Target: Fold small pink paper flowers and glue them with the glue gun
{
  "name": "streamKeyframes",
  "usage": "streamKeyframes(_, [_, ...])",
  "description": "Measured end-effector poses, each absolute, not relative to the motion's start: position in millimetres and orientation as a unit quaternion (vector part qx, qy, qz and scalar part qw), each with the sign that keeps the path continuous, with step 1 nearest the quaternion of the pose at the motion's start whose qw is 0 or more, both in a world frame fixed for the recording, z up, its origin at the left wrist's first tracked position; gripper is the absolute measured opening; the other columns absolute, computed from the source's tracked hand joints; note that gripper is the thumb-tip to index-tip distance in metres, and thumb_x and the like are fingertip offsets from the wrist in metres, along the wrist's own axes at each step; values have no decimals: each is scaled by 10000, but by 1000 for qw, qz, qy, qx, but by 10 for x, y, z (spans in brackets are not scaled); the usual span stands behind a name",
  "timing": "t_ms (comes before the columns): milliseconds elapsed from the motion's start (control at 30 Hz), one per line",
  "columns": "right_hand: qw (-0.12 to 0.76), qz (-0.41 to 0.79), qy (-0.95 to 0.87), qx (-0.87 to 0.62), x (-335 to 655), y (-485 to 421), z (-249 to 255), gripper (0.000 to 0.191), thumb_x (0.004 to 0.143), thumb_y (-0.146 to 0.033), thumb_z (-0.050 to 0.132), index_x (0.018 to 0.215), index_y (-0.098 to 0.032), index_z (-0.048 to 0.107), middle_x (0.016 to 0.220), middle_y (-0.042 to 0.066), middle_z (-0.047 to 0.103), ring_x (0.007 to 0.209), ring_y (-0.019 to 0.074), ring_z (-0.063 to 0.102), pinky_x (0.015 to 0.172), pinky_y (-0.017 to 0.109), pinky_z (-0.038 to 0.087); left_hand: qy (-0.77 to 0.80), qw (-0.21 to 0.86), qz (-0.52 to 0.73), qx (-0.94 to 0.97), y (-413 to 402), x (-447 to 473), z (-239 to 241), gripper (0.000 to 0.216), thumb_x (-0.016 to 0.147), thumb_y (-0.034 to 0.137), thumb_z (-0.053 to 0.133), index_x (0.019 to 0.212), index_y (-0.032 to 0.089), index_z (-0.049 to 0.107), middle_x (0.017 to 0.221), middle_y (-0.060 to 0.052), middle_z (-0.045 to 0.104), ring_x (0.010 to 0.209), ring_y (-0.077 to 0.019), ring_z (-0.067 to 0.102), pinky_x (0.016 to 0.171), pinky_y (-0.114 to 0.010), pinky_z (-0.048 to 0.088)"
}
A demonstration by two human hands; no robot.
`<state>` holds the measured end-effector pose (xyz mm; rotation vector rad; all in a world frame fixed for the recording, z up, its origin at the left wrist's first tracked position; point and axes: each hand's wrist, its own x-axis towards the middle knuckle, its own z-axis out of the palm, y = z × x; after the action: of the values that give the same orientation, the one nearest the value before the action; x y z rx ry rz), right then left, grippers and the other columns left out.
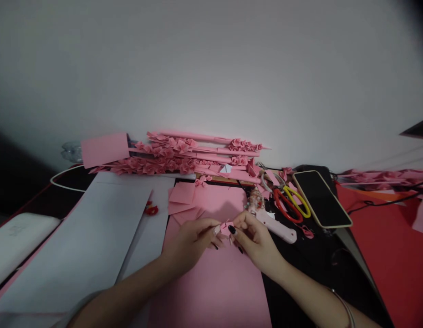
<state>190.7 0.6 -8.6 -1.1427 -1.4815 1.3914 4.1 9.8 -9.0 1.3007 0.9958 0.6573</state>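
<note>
A small folded piece of pink paper (226, 228) is pinched between both hands, above a large pink sheet (218, 287). My left hand (192, 239) grips its left side between thumb and fingers. On its right side, my right hand (254, 237) is closed, its thumb with a dark nail pressed on the paper. My fingers hide part of the folds. Just beyond the left hand lie several small pink paper squares (182, 193). A pale pink glue gun (277, 226) rests right beside the right hand.
Pink paper flowers on stems (170, 152) lie along the wall. To the right are red-handled scissors (282, 207), yellow-handled scissors (298, 200), a phone (322, 198) and red paper (385, 255). White sheets (81, 246) and a white box-like device (22, 241) occupy the left.
</note>
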Motion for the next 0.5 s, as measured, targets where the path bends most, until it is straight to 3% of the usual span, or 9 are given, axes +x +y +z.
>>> streamKeyframes(300, [387, 554, -581, -454, 1898, 12, -78, 147, 910, -300, 538, 823, -183, 520, 620, -37, 523, 494, 84, 428, 461, 206, 338, 423, 618, 292, 595, 91, 33, -116, 246, 878, 200, 479, 1010, 166, 683, 839, -60, 712, 720, -167, 695, 664, -266, 550])
streamKeyframes(500, [377, 545, -591, -460, 1892, 18, -78, 133, 860, -269, 577, 778, -184, 515, 606, -47, 485, 495, 96, 464, 471, 219, 385, 438, 580, 283, 626, 90, 36, -90, 171, 845, 192, 519, 908, 156, 675, 807, -50, 700, 715, -176, 696, 642, -255, 522])
